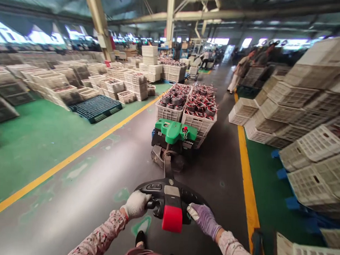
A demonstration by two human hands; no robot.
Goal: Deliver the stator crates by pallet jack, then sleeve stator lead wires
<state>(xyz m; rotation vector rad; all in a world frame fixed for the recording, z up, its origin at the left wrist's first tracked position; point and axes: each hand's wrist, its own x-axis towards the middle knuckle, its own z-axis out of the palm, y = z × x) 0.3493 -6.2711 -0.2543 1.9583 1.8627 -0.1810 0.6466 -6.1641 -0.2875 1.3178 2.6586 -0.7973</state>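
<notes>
My left hand, in a white knit glove, is closed round the left grip of a black pallet truck handle. On the right grip, my right hand is wrapped in a purple glove with pale fingertips. A red button block sits between them, at the near end of the handle. Beyond it stands the truck's green-topped body. White plastic crates ride on the truck in front, filled with dark ring-shaped parts with red wires.
Yellow lines edge the grey aisle. A dark blue pallet lies at left among many stacked crates. Tall crate stacks on blue pallets line the right side. People stand at the aisle's right edge farther ahead. A pillar rises at left.
</notes>
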